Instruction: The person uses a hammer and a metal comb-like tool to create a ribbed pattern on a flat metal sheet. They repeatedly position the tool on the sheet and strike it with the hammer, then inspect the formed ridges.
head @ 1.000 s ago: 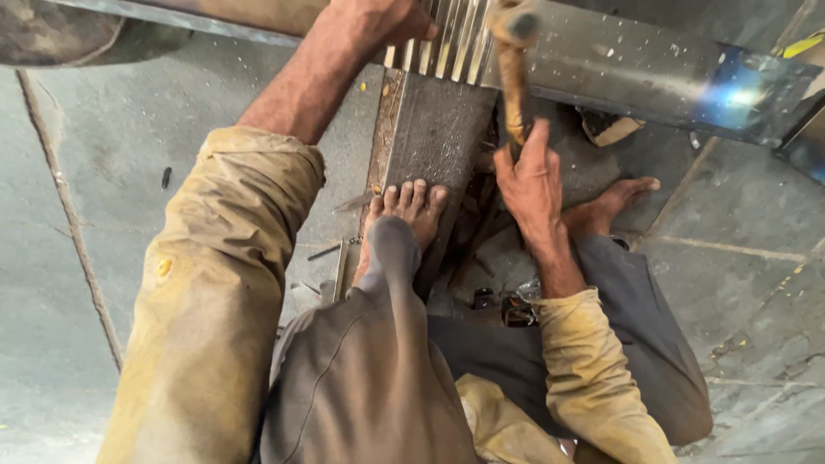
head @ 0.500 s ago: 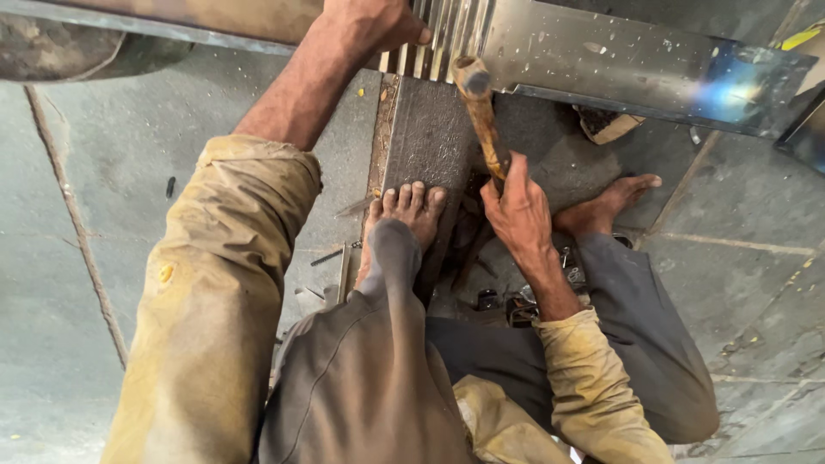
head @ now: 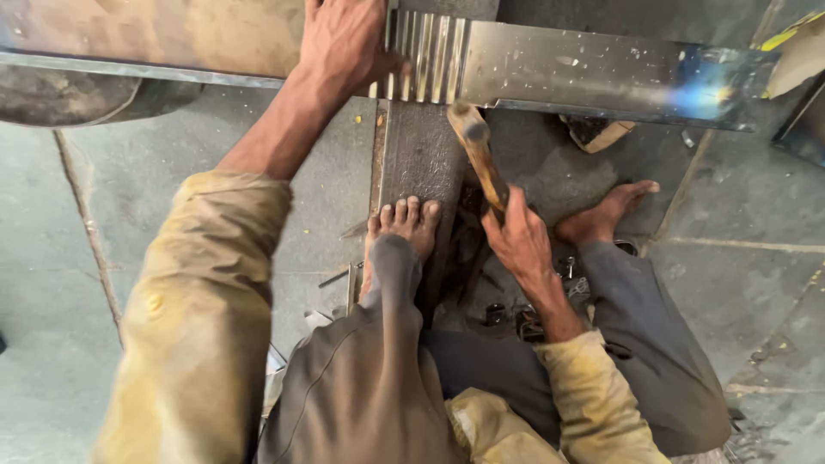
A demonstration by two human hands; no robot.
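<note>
Head view: your left hand (head: 344, 47) presses flat, steadying the sheet (head: 593, 73), while your right hand (head: 520, 241) grips the hammer (head: 477, 150).

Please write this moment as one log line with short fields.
left hand: pressing ribbed metal sheet | right hand: gripping hammer, head near ribs | left foot: on steel block
</note>
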